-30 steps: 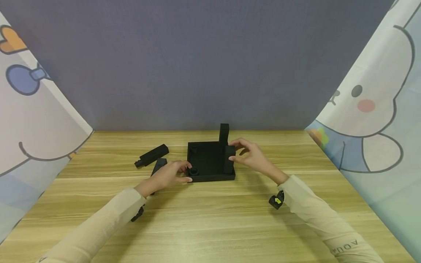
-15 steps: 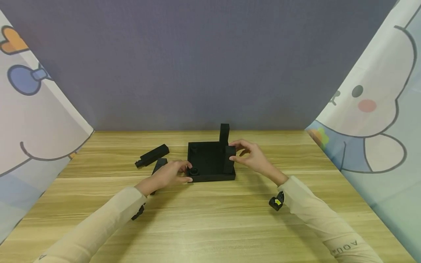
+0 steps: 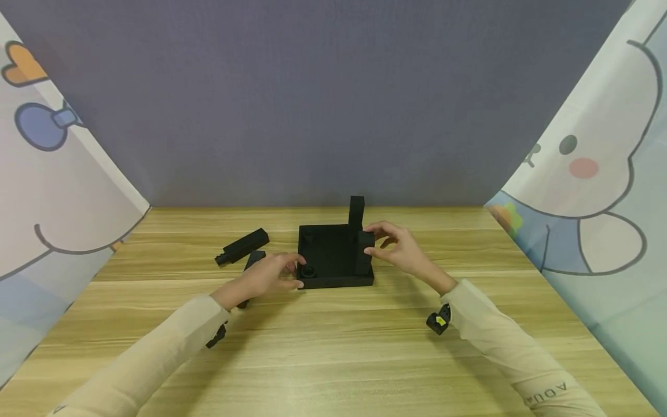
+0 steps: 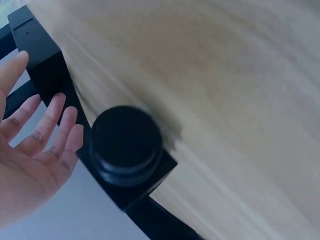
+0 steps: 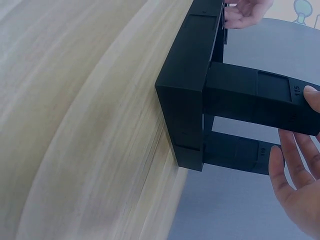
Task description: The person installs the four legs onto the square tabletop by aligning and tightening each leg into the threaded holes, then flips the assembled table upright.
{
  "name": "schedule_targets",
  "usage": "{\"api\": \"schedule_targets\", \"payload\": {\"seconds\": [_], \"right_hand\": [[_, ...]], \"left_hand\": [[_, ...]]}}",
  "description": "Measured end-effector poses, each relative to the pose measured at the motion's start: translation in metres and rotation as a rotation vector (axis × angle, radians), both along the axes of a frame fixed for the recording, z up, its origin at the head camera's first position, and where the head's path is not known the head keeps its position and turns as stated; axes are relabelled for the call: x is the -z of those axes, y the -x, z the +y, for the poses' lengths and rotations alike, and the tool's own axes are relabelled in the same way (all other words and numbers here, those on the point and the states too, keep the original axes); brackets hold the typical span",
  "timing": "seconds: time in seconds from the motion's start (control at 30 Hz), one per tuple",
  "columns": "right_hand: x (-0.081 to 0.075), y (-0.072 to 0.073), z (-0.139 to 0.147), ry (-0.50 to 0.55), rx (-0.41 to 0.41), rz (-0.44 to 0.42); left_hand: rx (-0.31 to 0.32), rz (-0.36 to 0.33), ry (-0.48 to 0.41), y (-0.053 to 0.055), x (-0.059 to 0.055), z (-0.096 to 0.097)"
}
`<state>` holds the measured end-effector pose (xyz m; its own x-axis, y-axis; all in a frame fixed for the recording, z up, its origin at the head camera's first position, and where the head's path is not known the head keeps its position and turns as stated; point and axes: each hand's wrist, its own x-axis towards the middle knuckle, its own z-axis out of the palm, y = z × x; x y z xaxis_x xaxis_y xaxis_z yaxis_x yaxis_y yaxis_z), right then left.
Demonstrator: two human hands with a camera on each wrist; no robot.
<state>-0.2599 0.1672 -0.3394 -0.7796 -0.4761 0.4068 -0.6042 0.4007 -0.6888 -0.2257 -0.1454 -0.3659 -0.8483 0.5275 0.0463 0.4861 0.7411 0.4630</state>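
On the table lies a black square panel (image 3: 328,255) with a raised rim and round corner sockets (image 3: 308,271). Two black square legs stand upright at its right corners: a far leg (image 3: 356,214) and a near leg (image 3: 363,255). My right hand (image 3: 396,246) pinches the near leg close to its top, thumb on one side and fingertips on the other. At the panel's near left corner, my left hand (image 3: 268,275) grips the rim. In the left wrist view its thumb (image 4: 17,62) touches the panel's edge.
A loose black leg (image 3: 242,246) with a narrower threaded-looking end lies left of the panel. Another loose leg (image 3: 254,258) is partly hidden beneath my left hand. Behind the wooden table (image 3: 333,353) rises a grey partition (image 3: 312,104).
Both hands keep nearly the same places on the panel and near leg. The whole view shifts very slightly to the right.
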Motion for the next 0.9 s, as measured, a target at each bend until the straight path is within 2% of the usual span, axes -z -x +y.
{"api": "schedule_targets", "payload": {"seconds": [0.33,0.6,0.83,0.9], "right_hand": [[0.001,0.001,0.0,0.008,-0.002,0.004],[0.001,-0.001,-0.001,0.008,0.002,0.005],[-0.028,-0.024,-0.01,0.016,-0.002,-0.038],[-0.028,-0.024,-0.01,0.02,-0.005,-0.038]], "left_hand": [[-0.008,0.042,-0.012,0.003,-0.015,-0.01],[-0.04,0.078,0.043,0.005,-0.024,-0.026],[-0.059,0.147,0.086,0.006,-0.026,-0.04],[-0.065,0.166,0.088,0.006,-0.026,-0.044]]}}
